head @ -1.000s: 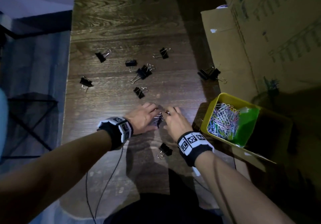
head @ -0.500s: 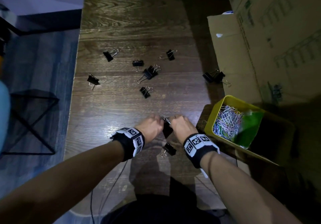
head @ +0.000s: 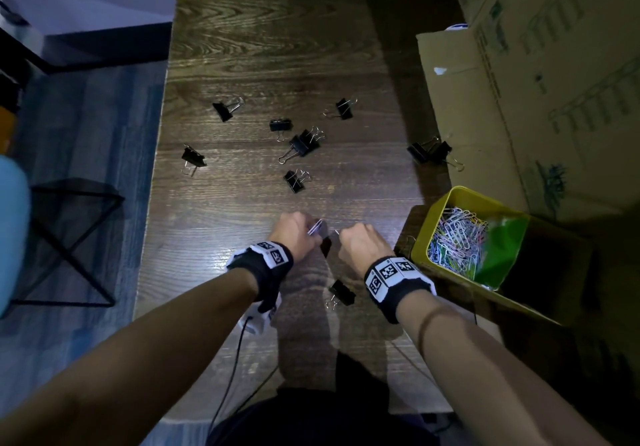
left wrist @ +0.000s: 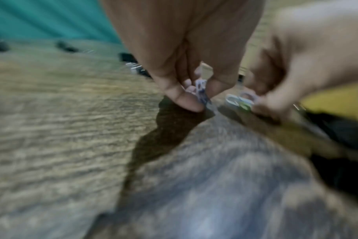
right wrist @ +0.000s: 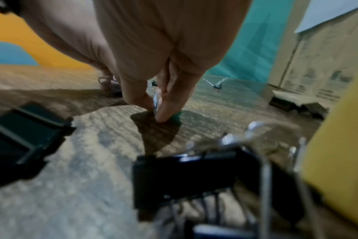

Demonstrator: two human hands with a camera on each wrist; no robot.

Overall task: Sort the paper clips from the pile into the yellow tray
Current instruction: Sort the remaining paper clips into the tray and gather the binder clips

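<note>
My left hand (head: pixel 304 229) pinches a small bunch of paper clips (head: pixel 315 227) between thumb and fingers just above the dark wooden table (head: pixel 242 203); the left wrist view shows the clips (left wrist: pixel 202 92) between its fingertips. My right hand (head: pixel 349 236), a little to the right, pinches other paper clips (right wrist: pixel 156 103) at the tabletop. The yellow tray (head: pixel 433 217) stands to the right of my right hand and holds a heap of coloured paper clips (head: pixel 457 241) and a green sheet (head: pixel 498 251).
Several black binder clips (head: pixel 301 146) lie scattered over the table beyond my hands, one (head: pixel 341 293) between my wrists and a pair (head: pixel 429 151) by the cardboard boxes (head: pixel 519 99) at the right. The table's left edge drops to a blue floor.
Both hands have drawn back toward me and apart a little, each lifting paper clips off the spot where they met a second ago.
</note>
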